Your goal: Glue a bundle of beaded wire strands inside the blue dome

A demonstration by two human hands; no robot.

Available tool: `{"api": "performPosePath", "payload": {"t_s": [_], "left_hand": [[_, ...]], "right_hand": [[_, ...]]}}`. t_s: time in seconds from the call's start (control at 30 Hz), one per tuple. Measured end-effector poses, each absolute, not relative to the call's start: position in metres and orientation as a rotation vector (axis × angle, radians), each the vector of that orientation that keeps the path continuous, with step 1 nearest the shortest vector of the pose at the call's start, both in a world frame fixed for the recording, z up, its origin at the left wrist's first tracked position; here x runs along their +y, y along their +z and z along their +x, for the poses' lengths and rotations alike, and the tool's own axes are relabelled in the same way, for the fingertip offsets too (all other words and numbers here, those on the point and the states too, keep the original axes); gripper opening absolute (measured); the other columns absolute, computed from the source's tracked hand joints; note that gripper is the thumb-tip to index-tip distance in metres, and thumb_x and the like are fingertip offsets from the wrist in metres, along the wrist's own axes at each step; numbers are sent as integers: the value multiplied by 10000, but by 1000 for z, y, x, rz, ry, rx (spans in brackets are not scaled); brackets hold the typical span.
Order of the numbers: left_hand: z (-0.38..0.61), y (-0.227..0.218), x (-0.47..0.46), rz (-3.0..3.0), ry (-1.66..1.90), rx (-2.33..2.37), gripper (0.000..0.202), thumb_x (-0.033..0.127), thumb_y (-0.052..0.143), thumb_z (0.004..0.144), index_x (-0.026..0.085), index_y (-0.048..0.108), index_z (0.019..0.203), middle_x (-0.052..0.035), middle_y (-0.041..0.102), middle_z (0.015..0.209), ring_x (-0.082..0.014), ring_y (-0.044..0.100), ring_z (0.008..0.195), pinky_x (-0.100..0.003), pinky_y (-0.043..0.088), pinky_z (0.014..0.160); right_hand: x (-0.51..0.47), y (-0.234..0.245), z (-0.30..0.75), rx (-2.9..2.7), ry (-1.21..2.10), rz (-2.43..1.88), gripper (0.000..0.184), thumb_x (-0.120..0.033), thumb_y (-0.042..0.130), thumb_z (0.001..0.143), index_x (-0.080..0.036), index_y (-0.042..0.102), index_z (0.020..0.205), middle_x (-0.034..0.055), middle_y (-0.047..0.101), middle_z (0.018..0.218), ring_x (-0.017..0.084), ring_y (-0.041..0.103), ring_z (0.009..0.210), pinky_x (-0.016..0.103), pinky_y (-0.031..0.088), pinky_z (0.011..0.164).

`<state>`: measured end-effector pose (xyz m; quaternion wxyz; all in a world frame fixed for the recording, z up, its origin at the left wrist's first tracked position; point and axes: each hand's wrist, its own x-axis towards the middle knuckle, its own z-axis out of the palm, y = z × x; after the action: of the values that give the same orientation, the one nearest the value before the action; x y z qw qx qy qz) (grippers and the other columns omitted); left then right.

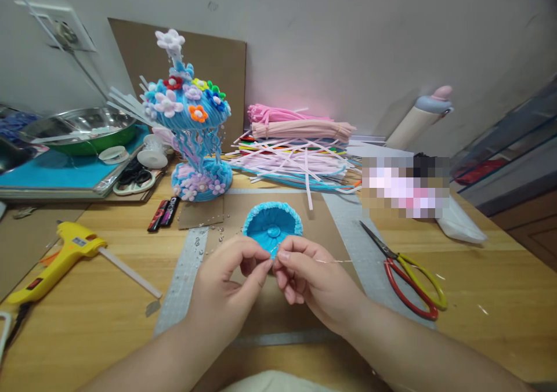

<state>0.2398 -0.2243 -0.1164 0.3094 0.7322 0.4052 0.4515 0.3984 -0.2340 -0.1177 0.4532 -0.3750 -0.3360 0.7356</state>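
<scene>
Pinching a thin thread (342,261) in the right hand's (315,270) fingers and pressing together those of the left hand (226,273), at the near edge of a blue cup (273,215) over cardboard (322,218).

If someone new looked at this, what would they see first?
Probably the tall blue decoration with colourful flowers, left of the middle, before the cardboard. Then the fuzzy-edged blue bowl just beyond the left hand and right hand, and the yellow glue gun at left.

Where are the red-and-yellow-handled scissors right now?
At right in the head view, the scissors lie at the edge of the grey mat, right of the right hand.
</scene>
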Motion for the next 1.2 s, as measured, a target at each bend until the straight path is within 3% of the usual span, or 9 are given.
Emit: {"api": "performPosePath", "payload": {"t_s": [0.27, 0.63, 1.03, 1.2], "left_hand": [[237, -115, -224, 2154, 1270, 963, 147, 24, 592, 804, 165, 597, 844, -2, 597, 764, -92, 551, 697, -193, 459, 628], [236, -113, -227, 2216, 1357, 948, 139, 30, 618, 795, 159, 619, 846, -15, 631, 783, -96, 597, 729, -187, 487, 653], [233, -114, -232, 2188, 1379, 1033, 244, -7, 642, 749, 213, 594, 844, 26, 611, 752, -99, 574, 686, -215, 466, 648], [236, -115, -233, 1717, 1304, 943, 177, 114, 620, 796, 234, 521, 880, 5, 579, 835, -107, 565, 666, -221, 466, 574]], "right_hand": [[-238, -115, 399, -840, 1829, -916, 255, -346, 653, 792, -148, 534, 685, -33, 576, 539, 36, 487, 369, 114, 283, 355], [-239, -113, 400, -885, 1803, -928, 278, -370, 666, 794, -149, 541, 683, -37, 565, 521, 35, 473, 359, 118, 292, 357], [-240, -112, 399, -946, 1674, -946, 338, -435, 719, 764, -156, 539, 704, -39, 561, 538, 42, 458, 392, 133, 322, 377], [-239, -110, 400, -986, 1638, -992, 345, -445, 727, 745, -165, 536, 679, -38, 545, 521, 54, 447, 397, 155, 330, 375]]}}
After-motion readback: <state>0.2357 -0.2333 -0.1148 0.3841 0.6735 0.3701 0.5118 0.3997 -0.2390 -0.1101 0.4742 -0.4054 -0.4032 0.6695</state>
